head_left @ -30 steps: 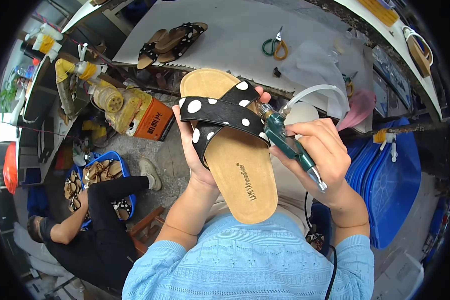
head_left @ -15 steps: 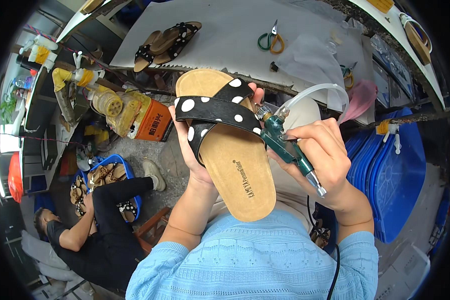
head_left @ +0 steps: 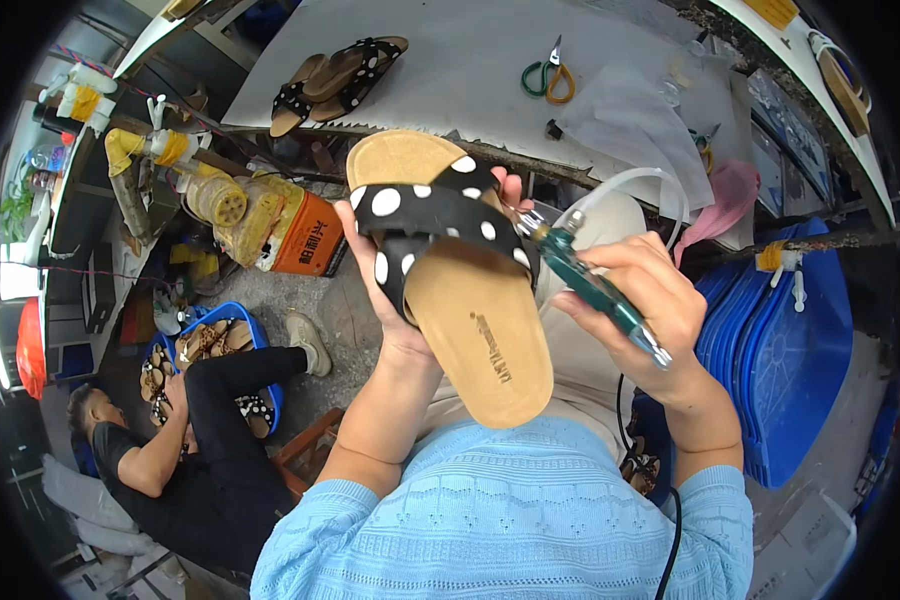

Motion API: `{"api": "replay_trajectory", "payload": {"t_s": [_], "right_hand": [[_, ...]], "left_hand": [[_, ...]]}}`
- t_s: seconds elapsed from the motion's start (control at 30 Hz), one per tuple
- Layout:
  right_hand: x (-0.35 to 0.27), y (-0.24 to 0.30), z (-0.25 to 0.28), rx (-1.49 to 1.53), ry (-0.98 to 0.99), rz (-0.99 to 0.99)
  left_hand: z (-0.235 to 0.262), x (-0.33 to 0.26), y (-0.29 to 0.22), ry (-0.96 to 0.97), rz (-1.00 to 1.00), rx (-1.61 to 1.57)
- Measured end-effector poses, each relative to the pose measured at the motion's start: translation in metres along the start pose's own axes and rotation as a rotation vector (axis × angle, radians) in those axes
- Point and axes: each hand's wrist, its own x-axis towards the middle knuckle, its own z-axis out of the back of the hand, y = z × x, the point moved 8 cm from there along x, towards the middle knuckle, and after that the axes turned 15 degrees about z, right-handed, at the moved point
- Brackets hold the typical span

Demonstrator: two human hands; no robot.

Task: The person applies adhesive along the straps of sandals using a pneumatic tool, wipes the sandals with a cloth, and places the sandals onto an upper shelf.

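In front of my chest, my left hand point(head_left: 402, 335) grips a sandal point(head_left: 478, 330) from beneath, with fingertips showing past its far right side. The sandal has a tan footbed and crossed black straps with white dots. My right hand point(head_left: 660, 300) is wrapped round a slim green air tool point(head_left: 600, 293) with metal ends, shaped like a spray pen. Its metal tip is right beside the strap's right edge; whether they touch I cannot tell. A clear hose point(head_left: 625, 180) runs from the tool's upper end.
On the grey worktable point(head_left: 450, 60) ahead lie a pair of dotted sandals point(head_left: 340, 80) and green-and-orange scissors point(head_left: 548, 78). An orange-labelled can point(head_left: 307, 235) stands left. Blue trays point(head_left: 790, 350) are stacked right. A seated person point(head_left: 190, 460) is at lower left beside a blue basket point(head_left: 260, 345) of sandals.
The sandal has tilted slightly, its near end rising a little. My right hand has turned the air tool slightly, and its tip stays beside the strap edge.
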Motion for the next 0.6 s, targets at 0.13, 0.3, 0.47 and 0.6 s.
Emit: {"api": "replay_trajectory", "payload": {"t_s": [0.13,0.3,0.47,0.6], "right_hand": [[-0.003,0.015,0.018,-0.007,-0.02,-0.049],[0.001,0.041,0.013,0.105,0.082,-0.005],[-0.008,0.037,0.007,-0.031,0.11,0.05],[-0.011,0.027,0.003,-0.098,0.109,0.039]], "left_hand": [[0.014,0.0,-0.01,-0.042,0.056,-0.143],[0.031,0.0,-0.006,-0.035,0.124,-0.116],[0.028,0.005,-0.001,-0.269,0.056,-0.032],[0.024,0.007,-0.005,-0.281,0.023,0.068]]}}
